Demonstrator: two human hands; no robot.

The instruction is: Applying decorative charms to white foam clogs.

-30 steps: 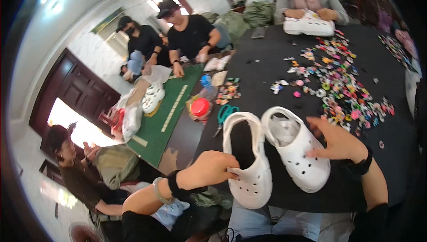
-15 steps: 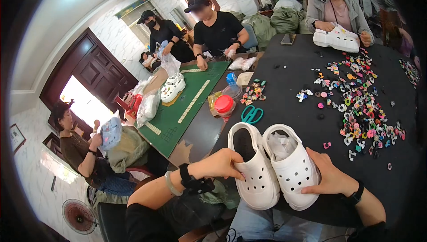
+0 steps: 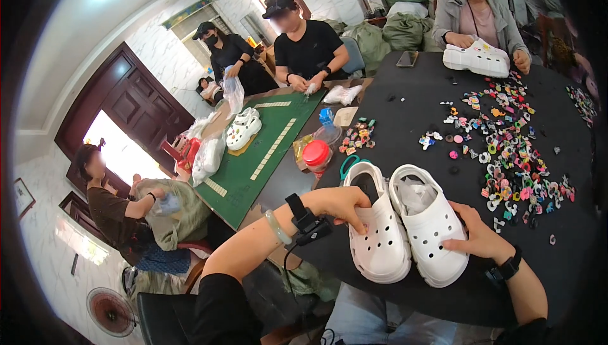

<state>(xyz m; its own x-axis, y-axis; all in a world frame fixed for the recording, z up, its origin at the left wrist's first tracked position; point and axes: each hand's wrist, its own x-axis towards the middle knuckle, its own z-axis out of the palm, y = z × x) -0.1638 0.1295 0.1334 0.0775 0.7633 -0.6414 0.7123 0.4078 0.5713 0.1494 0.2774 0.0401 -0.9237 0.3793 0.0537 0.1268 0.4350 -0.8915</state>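
Two white, chunky foam clogs with round holes in their toes stand side by side, touching, near the front edge of the black, cloth-covered surface (image 3: 396,129), their toes toward the wearer. The left hand (image 3: 345,204) holds the left clog (image 3: 378,250), its thumb over the upper and its fingers closed narrowly at the opening's outer side. The right hand (image 3: 476,234) grips the right clog (image 3: 437,243), thumb across the holed toe and fingers along the outer side (mostly hidden there, so how tightly they bear is hard to judge). Whether both soles rest fully on the surface, I cannot tell from above. Crumpled, whitish translucent wadding (image 3: 415,198) fills the right clog's opening, while the left one shows a dark inside. Just behind the left clog lies a teal-handled pair of scissors (image 3: 342,169), partly covered; a clear jar with a round red lid (image 3: 315,152) stands near it. To the right spreads a loose heap of small multicoloured charms (image 3: 513,161).
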